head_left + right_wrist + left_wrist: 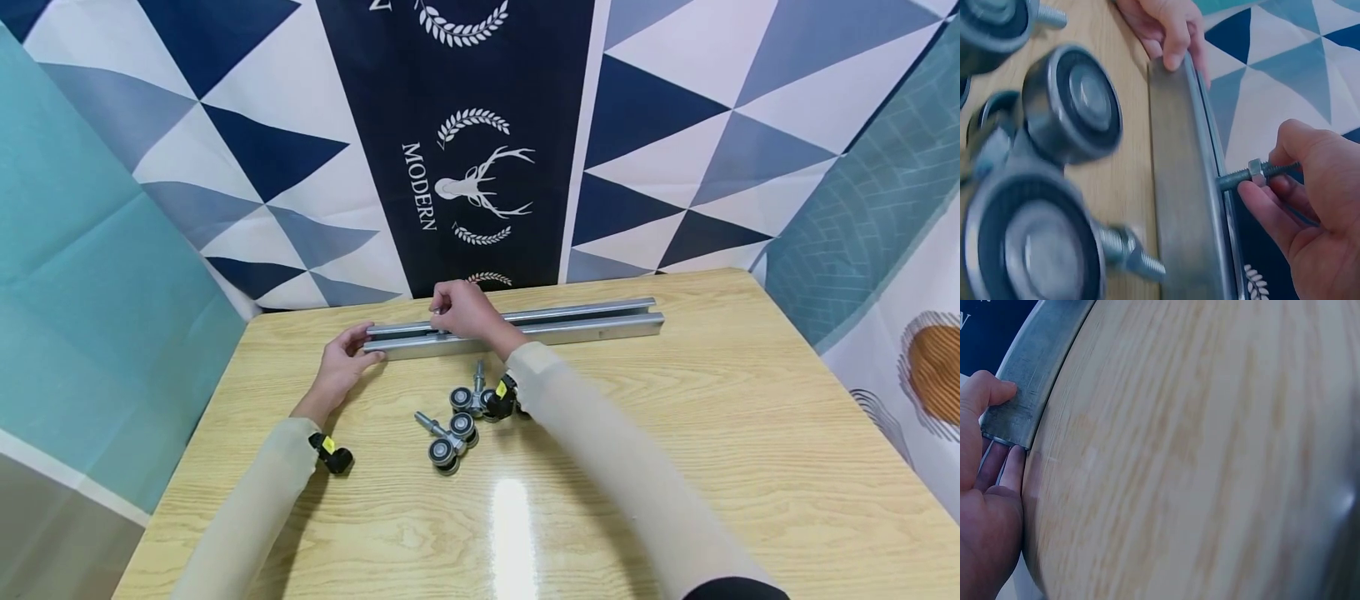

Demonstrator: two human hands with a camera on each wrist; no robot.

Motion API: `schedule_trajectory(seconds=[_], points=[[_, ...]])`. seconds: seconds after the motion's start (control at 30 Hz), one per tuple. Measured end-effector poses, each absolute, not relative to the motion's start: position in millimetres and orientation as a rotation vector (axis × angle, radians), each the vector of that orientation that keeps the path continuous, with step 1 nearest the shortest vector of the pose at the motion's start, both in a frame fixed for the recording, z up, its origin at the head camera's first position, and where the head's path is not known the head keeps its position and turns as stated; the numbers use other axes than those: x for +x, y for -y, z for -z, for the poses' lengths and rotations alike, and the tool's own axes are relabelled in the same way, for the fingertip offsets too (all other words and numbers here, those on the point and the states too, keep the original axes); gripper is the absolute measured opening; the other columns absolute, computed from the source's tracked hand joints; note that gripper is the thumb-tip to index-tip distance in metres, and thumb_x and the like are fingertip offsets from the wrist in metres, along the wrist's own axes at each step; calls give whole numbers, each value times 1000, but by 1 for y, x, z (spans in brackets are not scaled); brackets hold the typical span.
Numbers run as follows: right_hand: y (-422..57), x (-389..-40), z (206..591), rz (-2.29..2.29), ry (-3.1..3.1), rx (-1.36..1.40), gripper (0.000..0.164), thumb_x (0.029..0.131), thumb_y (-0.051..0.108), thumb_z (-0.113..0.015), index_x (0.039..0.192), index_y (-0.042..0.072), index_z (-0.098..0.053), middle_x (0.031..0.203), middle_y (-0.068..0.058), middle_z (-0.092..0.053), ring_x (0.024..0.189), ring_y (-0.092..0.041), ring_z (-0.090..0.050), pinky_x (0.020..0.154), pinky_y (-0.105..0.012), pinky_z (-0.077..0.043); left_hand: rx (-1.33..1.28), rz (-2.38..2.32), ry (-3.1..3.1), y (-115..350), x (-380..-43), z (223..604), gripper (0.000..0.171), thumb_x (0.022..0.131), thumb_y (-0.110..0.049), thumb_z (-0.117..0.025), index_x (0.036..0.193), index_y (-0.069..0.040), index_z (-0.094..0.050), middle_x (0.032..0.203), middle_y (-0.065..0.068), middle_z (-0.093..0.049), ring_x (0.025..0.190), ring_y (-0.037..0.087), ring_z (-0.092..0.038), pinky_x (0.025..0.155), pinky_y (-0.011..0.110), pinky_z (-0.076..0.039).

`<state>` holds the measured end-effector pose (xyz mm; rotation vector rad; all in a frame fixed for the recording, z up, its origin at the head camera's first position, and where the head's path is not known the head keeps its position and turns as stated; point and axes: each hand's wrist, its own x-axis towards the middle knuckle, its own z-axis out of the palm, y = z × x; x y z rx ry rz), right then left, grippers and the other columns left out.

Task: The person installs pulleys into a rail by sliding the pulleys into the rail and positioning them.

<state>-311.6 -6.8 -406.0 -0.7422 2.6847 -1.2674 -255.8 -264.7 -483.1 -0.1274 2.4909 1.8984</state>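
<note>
A long galvanised steel track (600, 331) with a slot along its top lies across the far part of the table. At its left end, my left hand (341, 367) grips it, thumb on the near face (1025, 394) and other fingers around the end. My right hand (467, 310) is above the slot and pinches a threaded bolt (1233, 182) with a hex nut (1256, 171) on it. The bolt stands up out of the slot; whatever is below it inside the track is hidden.
Two roller trolleys with threaded bolts lie on the wooden table (375, 517) in front of the track: one nearer trolley (453, 442) and one farther trolley (474, 402), partly behind the right wrist camera. A patterned cloth (300, 167) hangs behind the table's far edge.
</note>
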Motion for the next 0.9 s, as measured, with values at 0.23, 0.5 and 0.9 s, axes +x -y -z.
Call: schedule_trajectory(seconds=[0.23, 0.5, 0.9], points=[[30, -307, 407, 1233, -2758, -714, 12, 81, 6, -74, 81, 12, -64, 84, -2, -71, 77, -15, -60, 71, -28, -49, -148, -1898, -2475, 264, -258, 483, 64, 88, -4, -74, 147, -13, -50, 148, 14, -49, 135, 28, -44, 123, 44, -31], [56, -301, 404, 1178, -2819, -704, 9, 83, 11, -74, 90, 11, -68, 85, -1, -70, 77, -14, -62, 74, -30, -53, -128, -1895, -2477, 266, -258, 482, 65, 88, -3, -72, 148, -10, -48, 150, 16, -47, 137, 29, -44, 123, 44, -31], [74, -298, 403, 1181, -2815, -683, 18, 86, 9, -70, 104, 9, -74, 93, -2, -73, 86, -14, -63, 83, -32, -55, -115, -1900, -2482, 266, -260, 483, 64, 88, -1, -72, 147, -8, -48, 148, 17, -49, 136, 29, -45, 122, 44, -33]])
